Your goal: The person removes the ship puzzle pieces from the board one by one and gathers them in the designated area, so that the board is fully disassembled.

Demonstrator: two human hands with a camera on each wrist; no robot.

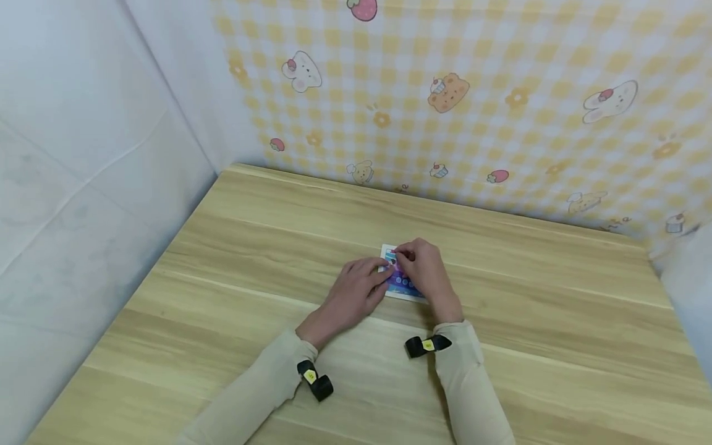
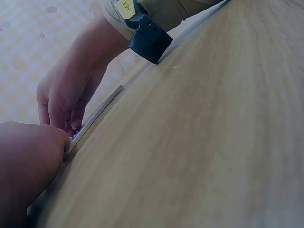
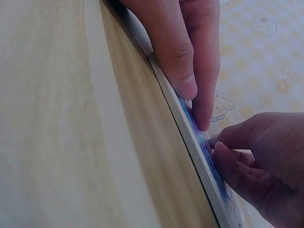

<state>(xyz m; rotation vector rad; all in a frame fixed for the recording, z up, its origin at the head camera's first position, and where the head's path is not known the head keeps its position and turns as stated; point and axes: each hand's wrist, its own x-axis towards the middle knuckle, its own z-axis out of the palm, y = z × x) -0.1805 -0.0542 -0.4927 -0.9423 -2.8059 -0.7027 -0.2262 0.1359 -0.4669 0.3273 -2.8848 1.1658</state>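
A thin flat board [image 1: 403, 289] with a white border and a blue-and-purple picture lies on the table, partly covered by both hands. My left hand [image 1: 358, 287] reaches over its left side, and the fingertips press on the picture. In the right wrist view, the left thumb [image 3: 173, 57] and a finger rest along the board's edge [image 3: 183, 130]. My right hand [image 1: 425, 269] bends over the upper right of the board. Its thumb and index finger pinch a small piece [image 3: 213, 141] against the picture, mostly hidden by the fingertips.
The board lies on a wood-grain table [image 1: 250, 247]. Behind the table hangs a yellow checked cloth [image 1: 400, 80] with cartoon animals, and a white sheet [image 1: 83, 154] covers the left side. Each wrist wears a black camera band [image 1: 428, 346].
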